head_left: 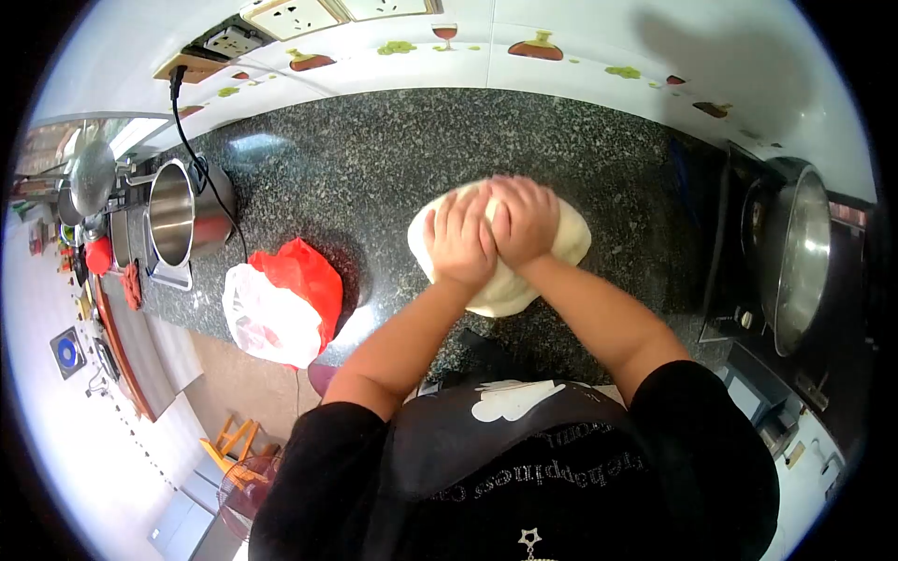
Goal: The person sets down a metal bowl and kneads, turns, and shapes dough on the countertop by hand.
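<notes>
Head view, sole camera: one speckled dark stone desk (374,150), its back edge meeting a white tiled wall (608,33) with printed wine motifs. One large mass of pale dough (505,290), rounded and flattened, lying directly on the desk, midway between its left and right ends and nearer the front edge. One left hand (460,241), on top of the dough, palm down, fingers extended and pressing, not closed round it. One right hand (524,220), beside the left, likewise palm down, fingers unfolded over the upper surface. One red and white plastic bag (281,309), crumpled, left of the dough at the front edge. One steel pot (210,220), towards the left end, its mouth facing the camera's left. One black cable (194,154), hanging from a wall socket past the pot to near the bag. One wide steel pan (806,257), at the right end.
</notes>
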The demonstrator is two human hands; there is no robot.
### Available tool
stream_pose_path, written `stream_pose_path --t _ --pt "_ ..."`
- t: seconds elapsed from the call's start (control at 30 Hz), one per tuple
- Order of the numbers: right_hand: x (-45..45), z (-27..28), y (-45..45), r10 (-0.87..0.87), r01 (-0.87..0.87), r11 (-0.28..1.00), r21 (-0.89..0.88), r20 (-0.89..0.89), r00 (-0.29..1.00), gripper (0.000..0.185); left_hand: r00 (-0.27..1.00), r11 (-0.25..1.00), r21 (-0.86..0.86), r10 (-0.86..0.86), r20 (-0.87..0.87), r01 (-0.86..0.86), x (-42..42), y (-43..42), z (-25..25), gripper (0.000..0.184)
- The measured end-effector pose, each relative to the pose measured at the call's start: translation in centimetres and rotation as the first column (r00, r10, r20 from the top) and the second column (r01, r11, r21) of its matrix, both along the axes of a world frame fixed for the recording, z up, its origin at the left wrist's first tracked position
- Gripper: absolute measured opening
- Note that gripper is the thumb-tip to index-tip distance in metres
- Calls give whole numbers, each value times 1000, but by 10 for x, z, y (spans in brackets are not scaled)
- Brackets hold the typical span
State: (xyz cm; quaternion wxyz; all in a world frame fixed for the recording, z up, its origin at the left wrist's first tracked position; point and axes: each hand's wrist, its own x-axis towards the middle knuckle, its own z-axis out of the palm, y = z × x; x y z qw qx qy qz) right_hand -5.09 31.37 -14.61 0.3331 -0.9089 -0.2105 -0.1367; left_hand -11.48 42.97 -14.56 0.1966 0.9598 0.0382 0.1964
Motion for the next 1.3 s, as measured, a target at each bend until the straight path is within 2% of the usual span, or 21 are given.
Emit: stream_pose_path --t 0.1,0.13,0.2,0.27,0.37,0.4,0.47,0.53,0.57,0.6,0.67,0.73,0.8,0.87,0.93,1.0,1.1,1.23,1.3 --pt "42 -14 20 -140 142 989 32 -57 988 28 998 996 -72 60 -17 -61 48 12 -6 37" --pt "57 -14 24 -172 157 983 -90 -191 967 33 990 991 -65 115 -85 -120 62 13 -6 36" --pt "83 -3 28 -175 68 962 -264 -405 897 39 964 980 -79 160 -212 -180 86 17 4 39" --pt "93 -37 25 -96 80 993 -84 -215 972 40 934 981 -23 176 -311 -192 94 20 7 40" --pt "59 -26 7 22 -23 1000 1 -334 942 37 997 999 25 -32 -63 34 60 24 -21 43" --pt "35 -10 -4 53 -30 998 60 -433 900 35 980 977 -209 -86 -179 48 39 25 -1 42" --pt "-24 47 -29 131 -26 984 179 -605 785 34 900 780 -625 -268 -345 -8 -19 33 60 40" --pt "-44 102 -52 114 -112 992 49 -701 703 33 893 580 -812 -400 -209 70 -50 39 93 38" --pt "-59 92 -44 -29 4 998 -56 -461 887 35 969 842 -505 -244 -45 188 -51 39 89 36" --pt "-73 78 -33 -23 -16 995 -99 -381 924 36 986 928 -337 -133 96 158 -45 28 87 35" --pt "-69 48 -14 12 -46 980 -195 -171 985 37 990 969 -218 -133 -45 120 -45 9 46 33" --pt "-95 38 -12 -64 44 991 -129 -155 986 38 989 952 -294 -118 -92 86 -64 -3 58 38" --pt "-136 51 -28 -28 28 1000 -6 -69 997 40 999 989 -139 -43 23 46 -104 -22 50 40" --pt "-170 40 -43 -18 18 999 28 5 1000 42 1000 990 -139 -24 -18 21 -144 -44 39 42" --pt "-184 12 -52 -1 1 1000 -8 42 999 43 998 997 -79 2 55 3 -165 -52 7 45" --pt "-161 5 -47 14 -12 999 -33 60 998 44 998 998 -60 4 58 0 -143 -47 -3 46" --pt "-103 4 -27 40 -37 998 -41 62 997 43 1000 998 -61 10 -27 -12 -87 -26 4 44" --pt "-18 8 8 14 -12 1000 -17 87 996 36 997 991 -105 77 -6 -77 -4 3 0 38" --pt "12 6 20 -29 30 999 -16 65 997 31 986 988 -105 100 -130 -114 26 15 1 37"
